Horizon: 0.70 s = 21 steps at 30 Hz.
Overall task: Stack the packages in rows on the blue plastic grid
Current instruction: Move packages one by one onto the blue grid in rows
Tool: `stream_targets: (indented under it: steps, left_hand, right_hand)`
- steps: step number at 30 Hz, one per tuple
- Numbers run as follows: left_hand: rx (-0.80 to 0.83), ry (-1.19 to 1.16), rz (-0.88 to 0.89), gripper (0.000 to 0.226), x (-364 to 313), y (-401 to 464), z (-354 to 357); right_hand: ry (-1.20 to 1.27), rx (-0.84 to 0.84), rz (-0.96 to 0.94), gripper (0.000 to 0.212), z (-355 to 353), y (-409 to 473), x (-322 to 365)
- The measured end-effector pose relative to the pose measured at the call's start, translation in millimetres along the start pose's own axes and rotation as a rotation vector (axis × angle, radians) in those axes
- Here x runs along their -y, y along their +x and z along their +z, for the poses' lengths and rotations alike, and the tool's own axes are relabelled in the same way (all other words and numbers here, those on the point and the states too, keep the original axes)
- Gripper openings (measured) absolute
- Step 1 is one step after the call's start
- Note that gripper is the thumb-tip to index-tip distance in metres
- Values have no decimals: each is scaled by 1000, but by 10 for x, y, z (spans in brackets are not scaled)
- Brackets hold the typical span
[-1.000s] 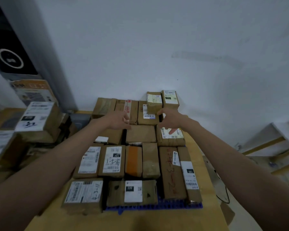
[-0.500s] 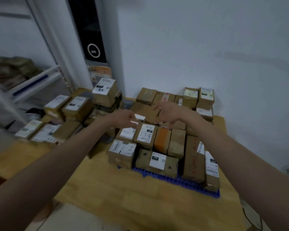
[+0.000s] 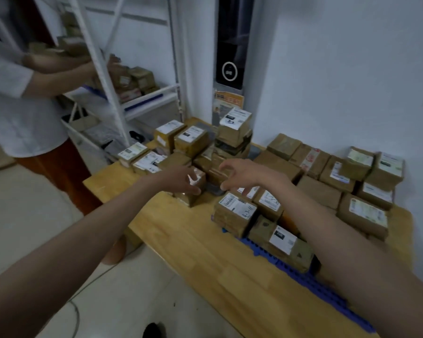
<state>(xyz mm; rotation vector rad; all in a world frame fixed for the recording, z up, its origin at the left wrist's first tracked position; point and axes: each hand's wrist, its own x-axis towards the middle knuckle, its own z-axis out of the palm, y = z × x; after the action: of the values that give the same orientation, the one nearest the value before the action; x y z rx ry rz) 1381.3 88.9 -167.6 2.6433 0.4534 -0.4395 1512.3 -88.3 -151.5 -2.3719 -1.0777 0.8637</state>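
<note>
A small brown package (image 3: 193,189) near the middle of the frame is gripped by the left hand (image 3: 181,180), fingers curled round its near side, and it sits on the wooden table (image 3: 186,240). Just to its right, the right hand (image 3: 239,175) is held above the loose pile (image 3: 188,145) with fingers spread and bent, nothing in it. The blue plastic grid (image 3: 315,281) is laid along the lower right, with rows of packages (image 3: 327,191) stacked on it. At the upper left, a person in a white shirt (image 3: 15,106) is seen at a white shelf rack (image 3: 112,98), pretty blurry.
</note>
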Motion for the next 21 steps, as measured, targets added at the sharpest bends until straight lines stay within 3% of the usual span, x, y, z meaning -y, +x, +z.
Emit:
stream_targets:
  steps: [8,21]
  left_hand:
    - [5,-62,-109,59,1026,-234,-162]
    - [42,-87,-151,58,2647,-76,-478]
  right_hand:
    - [-3,77,-35,60,449,639,715]
    - [41,85,79,56,1221,1671,1563]
